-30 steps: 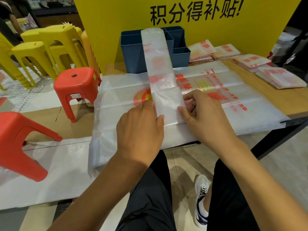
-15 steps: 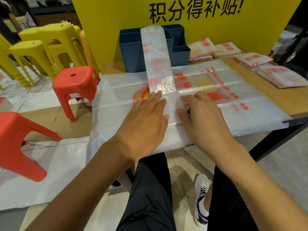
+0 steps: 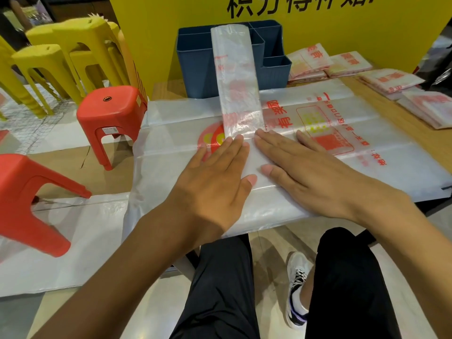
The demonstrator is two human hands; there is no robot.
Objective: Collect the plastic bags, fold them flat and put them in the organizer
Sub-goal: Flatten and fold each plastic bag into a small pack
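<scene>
A clear plastic bag folded into a long narrow strip (image 3: 237, 79) runs from the table's near edge up against the blue organizer (image 3: 195, 67). Its near end is doubled over. My left hand (image 3: 215, 179) and my right hand (image 3: 310, 172) lie flat side by side and press that doubled end down, fingers straight. Under the strip lies a large clear bag with red print (image 3: 342, 133), spread over the table.
Several folded bags lie in stacks at the back right (image 3: 391, 81) on the wooden table (image 3: 367, 94). A red stool (image 3: 110, 113) and yellow stools (image 3: 61, 57) stand to the left. A yellow sign board (image 3: 318, 33) rises behind the organizer.
Both hands held the strip's near end with curled fingers a second ago. They have since folded it over, flattened out and slid forward onto the fold.
</scene>
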